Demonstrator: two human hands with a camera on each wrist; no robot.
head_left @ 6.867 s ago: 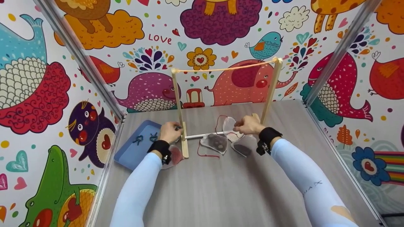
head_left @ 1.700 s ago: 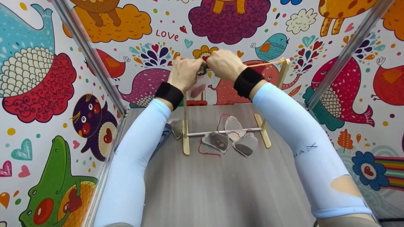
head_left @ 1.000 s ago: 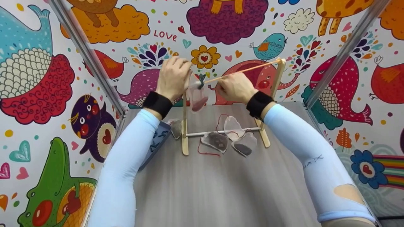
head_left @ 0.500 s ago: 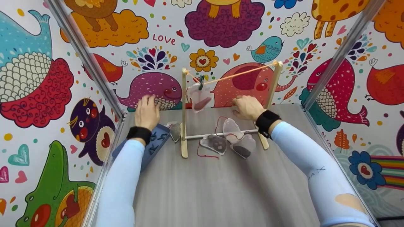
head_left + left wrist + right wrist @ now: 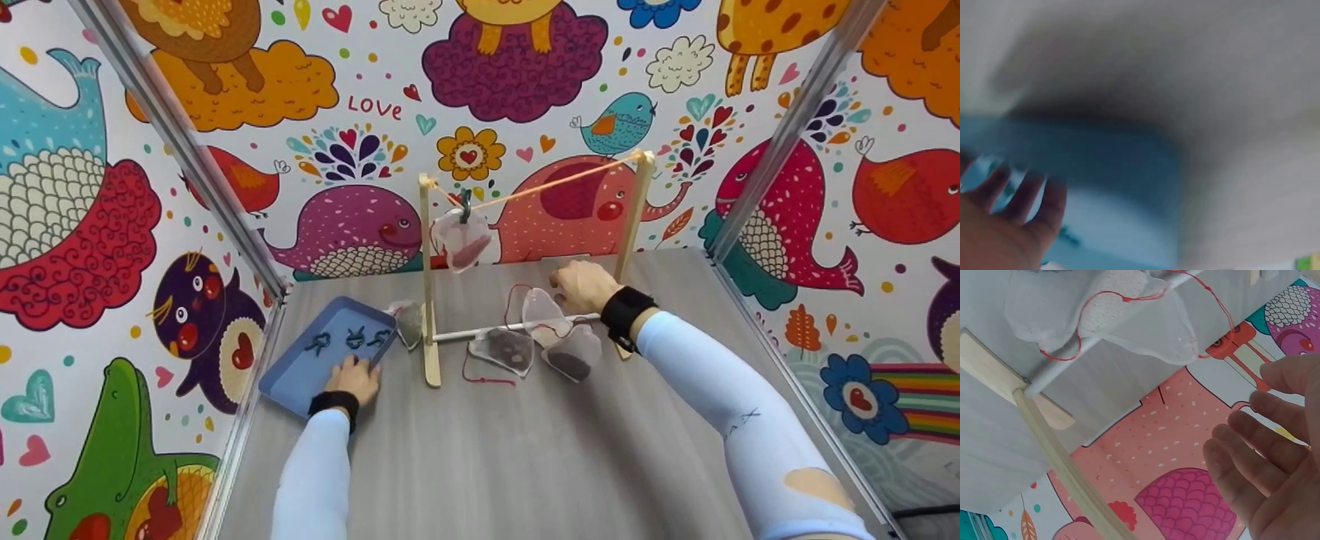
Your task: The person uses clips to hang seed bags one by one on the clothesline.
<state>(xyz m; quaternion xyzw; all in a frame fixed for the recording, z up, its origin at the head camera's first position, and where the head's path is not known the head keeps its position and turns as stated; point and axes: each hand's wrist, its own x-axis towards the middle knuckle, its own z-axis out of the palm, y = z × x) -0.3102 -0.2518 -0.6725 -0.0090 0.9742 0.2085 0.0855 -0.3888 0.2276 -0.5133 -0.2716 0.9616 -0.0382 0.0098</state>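
My left hand (image 5: 352, 381) is over the near right edge of a blue tray (image 5: 304, 382), fingers loosely bent and holding nothing. Several dark green clips (image 5: 355, 339) lie in the tray beyond the fingertips. My right hand (image 5: 589, 286) hovers empty beside the right post, its fingers (image 5: 1224, 455) spread and relaxed. Close to it, a white-filled sachet (image 5: 544, 313) with a red drawstring lies across the white rod (image 5: 457, 334). A translucent sachet with pinkish contents (image 5: 463, 244) hangs from the orange cord (image 5: 555, 182), held by a dark green clip (image 5: 466, 204).
The cord stretches between two upright wooden posts (image 5: 426, 262) on flat feet, sagging at the hung sachet. Two dark-filled sachets (image 5: 504, 351) lie in front of the rod. Another sachet (image 5: 409, 324) lies left of the left post. Patterned walls close in the back and sides.
Both hands first worked at the cord, leaving the pinkish sachet clipped on it. They have since let go: the left came down to the tray, the right down toward the sachets.
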